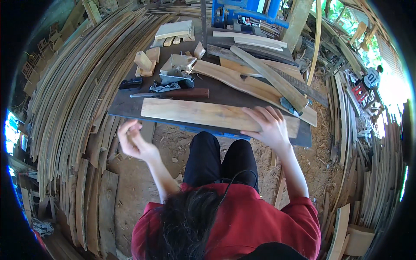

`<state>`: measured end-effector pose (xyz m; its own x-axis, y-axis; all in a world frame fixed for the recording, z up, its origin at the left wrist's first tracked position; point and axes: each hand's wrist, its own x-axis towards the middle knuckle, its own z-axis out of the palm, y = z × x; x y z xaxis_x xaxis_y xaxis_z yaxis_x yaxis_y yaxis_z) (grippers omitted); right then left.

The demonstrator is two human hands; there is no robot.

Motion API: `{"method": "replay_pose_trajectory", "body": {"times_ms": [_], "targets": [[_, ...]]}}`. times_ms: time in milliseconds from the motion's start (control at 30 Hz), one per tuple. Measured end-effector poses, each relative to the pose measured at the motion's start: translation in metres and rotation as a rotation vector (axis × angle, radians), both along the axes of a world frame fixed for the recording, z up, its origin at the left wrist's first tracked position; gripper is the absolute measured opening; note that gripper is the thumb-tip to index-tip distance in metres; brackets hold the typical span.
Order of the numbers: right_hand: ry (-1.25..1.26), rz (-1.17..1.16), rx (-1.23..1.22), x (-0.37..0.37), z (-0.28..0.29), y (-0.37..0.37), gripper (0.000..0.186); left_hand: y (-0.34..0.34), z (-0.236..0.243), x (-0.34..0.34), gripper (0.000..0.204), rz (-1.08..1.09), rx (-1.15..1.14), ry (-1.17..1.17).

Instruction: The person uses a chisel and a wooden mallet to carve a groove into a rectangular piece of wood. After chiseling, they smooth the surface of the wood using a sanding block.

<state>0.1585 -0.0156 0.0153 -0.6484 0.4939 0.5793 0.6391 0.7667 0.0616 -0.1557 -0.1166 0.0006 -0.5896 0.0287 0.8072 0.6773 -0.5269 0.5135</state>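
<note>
A long pale plank (190, 112) lies along the front edge of the dark worktable (121, 106). My right hand (264, 125) grips its right part, thumb at the near edge and fingers over the top. My left hand (136, 141) is raised off the plank's left end, open with loosely bent fingers and nothing visible in it. Behind the plank lie a tool with a brown handle (190, 92), grey crumpled scraps (175, 78), a dark object (130, 84), small wooden blocks (145, 65) and longer angled boards (236, 80).
A blue machine (225, 13) stands at the far side of the table. Stacked strips of wood line the left (73, 108) and right (377, 186). A person (372, 78) sits at the far right. Sawdust and chips cover the floor (169, 160) around my legs.
</note>
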Motion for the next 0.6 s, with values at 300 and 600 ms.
{"method": "replay_pose_trajectory", "body": {"times_ms": [300, 600], "targets": [[0.181, -0.405, -0.073, 0.108, 0.019, -0.019, 0.065, 0.023, -0.006, 0.003, 0.015, 0.084, -0.129, -0.053], [0.202, -0.565, -0.125, 0.114, 0.008, 0.054, 0.052, 0.094, -0.05, 0.063, 0.02, -0.1, -0.54, 0.309]]}}
